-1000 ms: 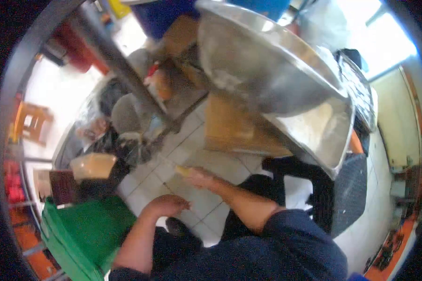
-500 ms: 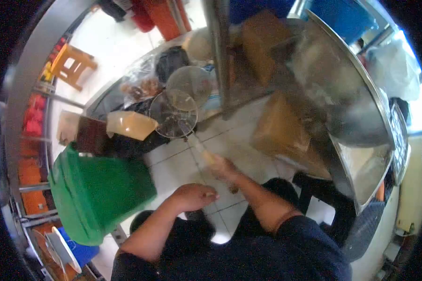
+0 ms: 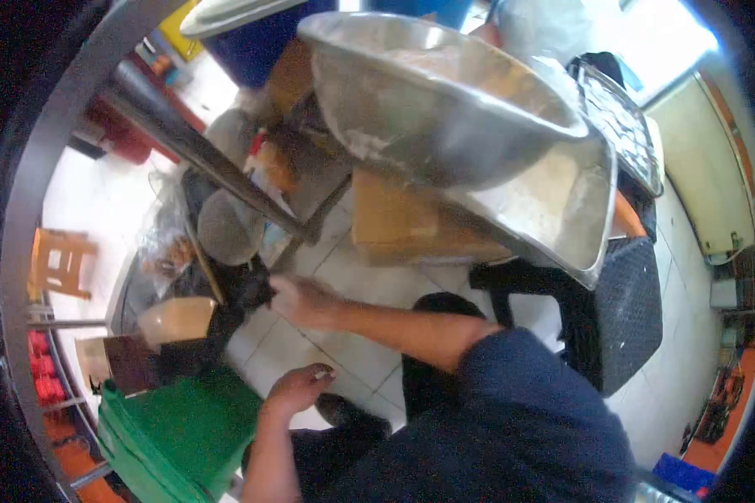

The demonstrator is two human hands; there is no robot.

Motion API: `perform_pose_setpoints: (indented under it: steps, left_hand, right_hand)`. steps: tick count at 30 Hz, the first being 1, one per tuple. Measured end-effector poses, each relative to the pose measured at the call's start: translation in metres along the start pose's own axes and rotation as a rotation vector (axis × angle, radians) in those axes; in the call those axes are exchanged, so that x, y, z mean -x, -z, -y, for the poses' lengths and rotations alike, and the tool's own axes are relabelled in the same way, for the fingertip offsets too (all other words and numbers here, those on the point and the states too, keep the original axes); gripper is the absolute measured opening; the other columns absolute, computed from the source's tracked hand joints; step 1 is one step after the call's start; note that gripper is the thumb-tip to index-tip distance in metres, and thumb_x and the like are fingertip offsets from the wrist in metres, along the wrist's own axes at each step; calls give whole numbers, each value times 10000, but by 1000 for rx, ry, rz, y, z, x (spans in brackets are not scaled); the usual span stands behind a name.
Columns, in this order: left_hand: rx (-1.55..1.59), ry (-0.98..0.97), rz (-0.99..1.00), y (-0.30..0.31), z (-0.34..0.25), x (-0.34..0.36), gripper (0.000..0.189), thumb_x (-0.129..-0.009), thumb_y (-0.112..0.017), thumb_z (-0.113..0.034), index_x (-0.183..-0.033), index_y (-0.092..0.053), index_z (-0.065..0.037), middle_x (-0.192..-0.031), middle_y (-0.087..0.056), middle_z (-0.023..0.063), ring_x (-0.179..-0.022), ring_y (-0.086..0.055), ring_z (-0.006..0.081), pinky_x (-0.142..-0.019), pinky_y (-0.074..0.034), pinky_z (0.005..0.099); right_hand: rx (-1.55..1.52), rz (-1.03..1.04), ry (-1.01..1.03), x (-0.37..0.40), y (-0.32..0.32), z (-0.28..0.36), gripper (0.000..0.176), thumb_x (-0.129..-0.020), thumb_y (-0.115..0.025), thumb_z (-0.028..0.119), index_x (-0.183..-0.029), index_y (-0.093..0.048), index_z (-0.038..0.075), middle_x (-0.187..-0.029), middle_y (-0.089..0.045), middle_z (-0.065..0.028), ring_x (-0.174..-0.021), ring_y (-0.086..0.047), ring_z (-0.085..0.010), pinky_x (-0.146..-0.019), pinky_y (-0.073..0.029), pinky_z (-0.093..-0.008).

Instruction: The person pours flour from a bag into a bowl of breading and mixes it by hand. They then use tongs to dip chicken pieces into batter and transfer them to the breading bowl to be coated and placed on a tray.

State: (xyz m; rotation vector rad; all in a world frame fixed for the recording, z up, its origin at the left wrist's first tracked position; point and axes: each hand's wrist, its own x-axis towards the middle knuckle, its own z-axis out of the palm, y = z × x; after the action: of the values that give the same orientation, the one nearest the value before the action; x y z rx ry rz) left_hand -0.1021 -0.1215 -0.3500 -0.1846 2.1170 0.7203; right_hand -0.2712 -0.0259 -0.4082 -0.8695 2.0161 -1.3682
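Observation:
My right hand (image 3: 306, 303) reaches forward over the floor, blurred, with its fingers closed. It appears to grip the strainer (image 3: 203, 261), whose rim shows as a thin tan line, nearly edge-on; the handle is hard to make out. Behind the rim lies a round greyish container (image 3: 231, 226). Below it is a pale tan tub (image 3: 176, 320). My left hand (image 3: 298, 390) hangs low in front of my body, fingers curled in. Something small and whitish shows at its fingertips, too small to name.
A green bin (image 3: 180, 436) stands at lower left. A large metal bowl (image 3: 445, 109) rests above a floury metal tray (image 3: 562, 197) and a cardboard box (image 3: 403, 222). A black stool (image 3: 629, 310) is at right. A metal post (image 3: 201, 147) slants across the shelf.
The view has swung toward the right. The strainer has turned from face-on to nearly edge-on. My right arm stretches farther forward and left; my left hand stays low.

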Motion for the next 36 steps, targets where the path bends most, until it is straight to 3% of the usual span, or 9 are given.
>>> perform_pose_setpoints:
  steps: [3,7,14,20,22,27,30,33,36]
  left_hand:
    - [-62,-104,-33,2,-18,-19,453,-939,-510,-477,-1219,-634,-143,-1150,-666,159,-1077,-628,333,-948,-473,412]
    - [-66,-332,-24,5,-37,-48,407,-949,-528,-442,-1166,-658,-124,-1135,-672,145,-1067,-634,307,-937,-479,389]
    - [-346,-549,73,90,-293,61,336,-904,-613,-425,-1048,-684,-130,-862,-680,105,-801,-668,279,-712,-521,389]
    - [-551,-1008,-375,152,-489,114,255,-774,-762,-248,-922,-673,-61,-782,-641,99,-692,-633,235,-620,-485,347]
    - [-625,-1026,-446,168,-560,92,246,-823,-744,-246,-929,-672,-37,-779,-639,47,-674,-580,116,-615,-453,266]
    - [-990,-769,-470,206,-701,11,346,-960,-537,-325,-1043,-668,-17,-916,-688,181,-834,-645,332,-759,-485,418]
    - [-980,-1038,-587,245,-695,-120,350,-917,-610,-350,-1000,-687,-18,-887,-700,144,-742,-642,242,-701,-496,374]
    - [-761,-808,-310,240,-688,-167,343,-907,-619,-328,-1064,-670,-27,-957,-691,122,-889,-626,206,-783,-472,357]
    - [-961,-637,-272,229,-686,-200,329,-894,-640,-318,-1042,-678,-27,-969,-690,132,-896,-626,208,-796,-467,336]
  right_hand:
    - [187,330,-190,116,78,35,388,-973,-485,341,-1259,-542,84,-1223,-583,-220,-1132,-556,-391,-977,-426,-489]
    - [274,163,242,218,120,0,413,-976,-470,344,-1276,-514,64,-1084,-627,-244,-990,-604,-418,-915,-464,-492]
    - [520,501,-57,276,216,52,390,-964,-482,277,-1225,-571,1,-1095,-631,-246,-1056,-602,-391,-936,-466,-493]
    - [61,585,290,302,266,71,362,-948,-558,348,-1014,-672,12,-862,-678,-168,-770,-653,-264,-695,-522,-393]
    - [-469,893,-158,302,317,107,367,-928,-601,367,-975,-693,15,-737,-665,-125,-605,-618,-157,-541,-490,-303]
    - [-910,828,109,301,327,94,483,-928,-550,474,-969,-698,16,-674,-648,-90,-513,-580,-116,-462,-447,-270]
    - [-1410,623,17,296,320,77,740,-930,-349,680,-905,-682,20,-657,-637,-71,-477,-515,-117,-458,-405,-272]
    - [-1773,200,-38,294,320,85,799,-884,-279,774,-782,-615,56,-535,-476,2,-417,-322,-117,-434,-269,-269]
    - [-2081,220,85,287,320,70,820,-892,-294,756,-827,-642,16,-553,-474,-27,-445,-372,-134,-447,-302,-286]
